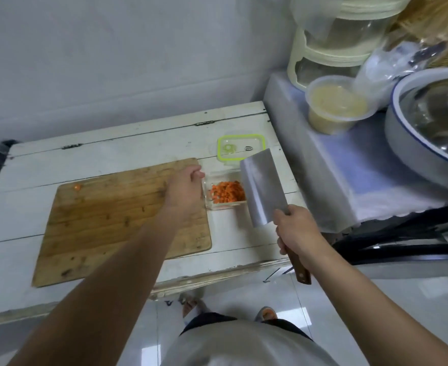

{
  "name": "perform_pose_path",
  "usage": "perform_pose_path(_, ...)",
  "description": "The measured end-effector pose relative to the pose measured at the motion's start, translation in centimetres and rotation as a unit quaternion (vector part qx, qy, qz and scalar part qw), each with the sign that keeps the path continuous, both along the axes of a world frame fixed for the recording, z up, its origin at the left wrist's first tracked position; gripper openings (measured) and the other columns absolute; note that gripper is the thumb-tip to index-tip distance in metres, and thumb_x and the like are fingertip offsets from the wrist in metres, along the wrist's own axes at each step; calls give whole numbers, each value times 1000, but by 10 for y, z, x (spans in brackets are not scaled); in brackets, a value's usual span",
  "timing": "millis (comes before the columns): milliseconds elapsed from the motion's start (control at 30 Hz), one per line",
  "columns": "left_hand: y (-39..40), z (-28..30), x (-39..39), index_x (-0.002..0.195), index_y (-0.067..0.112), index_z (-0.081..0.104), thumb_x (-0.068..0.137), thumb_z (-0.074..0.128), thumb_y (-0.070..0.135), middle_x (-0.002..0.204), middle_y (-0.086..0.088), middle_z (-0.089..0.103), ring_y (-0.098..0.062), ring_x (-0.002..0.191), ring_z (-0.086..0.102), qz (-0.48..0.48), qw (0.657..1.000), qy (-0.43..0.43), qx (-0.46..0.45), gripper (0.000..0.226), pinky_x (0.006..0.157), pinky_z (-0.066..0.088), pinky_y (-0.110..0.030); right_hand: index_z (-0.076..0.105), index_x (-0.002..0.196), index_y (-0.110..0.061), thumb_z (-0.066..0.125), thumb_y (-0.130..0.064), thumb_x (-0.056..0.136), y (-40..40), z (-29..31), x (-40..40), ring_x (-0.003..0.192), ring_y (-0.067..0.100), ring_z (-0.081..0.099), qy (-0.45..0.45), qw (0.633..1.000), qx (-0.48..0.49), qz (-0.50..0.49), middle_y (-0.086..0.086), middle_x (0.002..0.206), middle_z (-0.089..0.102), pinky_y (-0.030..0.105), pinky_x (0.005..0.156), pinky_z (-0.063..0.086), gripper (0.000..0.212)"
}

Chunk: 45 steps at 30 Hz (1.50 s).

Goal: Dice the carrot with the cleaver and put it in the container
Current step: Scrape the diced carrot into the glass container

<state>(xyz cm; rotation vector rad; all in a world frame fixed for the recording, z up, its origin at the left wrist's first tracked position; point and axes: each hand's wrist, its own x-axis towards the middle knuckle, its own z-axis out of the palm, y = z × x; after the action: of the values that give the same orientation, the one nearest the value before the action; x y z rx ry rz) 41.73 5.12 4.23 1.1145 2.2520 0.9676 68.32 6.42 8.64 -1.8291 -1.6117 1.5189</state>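
Note:
A clear glass container [224,204] right of the wooden cutting board [112,220] holds diced carrot [226,191]. One small carrot piece [77,187] lies at the board's far left corner. My right hand [295,231] grips the wooden handle of the cleaver [259,188], whose wide blade hangs just right of the container and over its right edge. My left hand [184,188] hovers over the board's far right corner beside the container, fingers curled; whether it holds anything cannot be told.
The container's green-rimmed lid [241,150] lies behind it on the white table [138,138]. To the right, a higher covered surface carries a plastic tub [336,107], stacked jars [331,48] and an enamel basin [428,143]. The table's front edge is near my feet.

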Motion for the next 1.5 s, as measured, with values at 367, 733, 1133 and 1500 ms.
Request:
perform_pose_path(367,-159,-60,-94,131,20,67,103,49,13,135,-9,60,-28,114,60,114,979,129,-104,34,101,54,-47,54,85,-12,39,-30,101,-76,-29,-88,57,30,66,-90,985,39,142,13,70,65,37,54,55,28)
perform_pose_path(733,-194,-29,-155,104,20,71,109,45,29,97,0,74,-17,92,71,265,941,-174,120,28,88,58,-36,55,96,-16,43,-30,100,-116,-27,-167,66,27,65,-107,983,83,122,7,74,65,44,63,57,19)
perform_pose_path(1133,-155,-33,-165,115,21,72,93,75,26,105,4,68,-17,105,60,-122,987,40,-101,23,94,50,-33,62,103,-21,45,-17,95,-118,-11,-222,66,22,62,-23,997,68,-12,4,82,65,41,60,55,20)
perform_pose_path(1500,-132,-35,-143,94,16,73,98,57,10,106,-6,73,-29,102,67,-105,960,131,-223,18,77,47,-32,62,91,-8,47,-12,96,-91,-11,-162,58,22,53,24,988,51,-141,10,73,57,34,53,50,16)
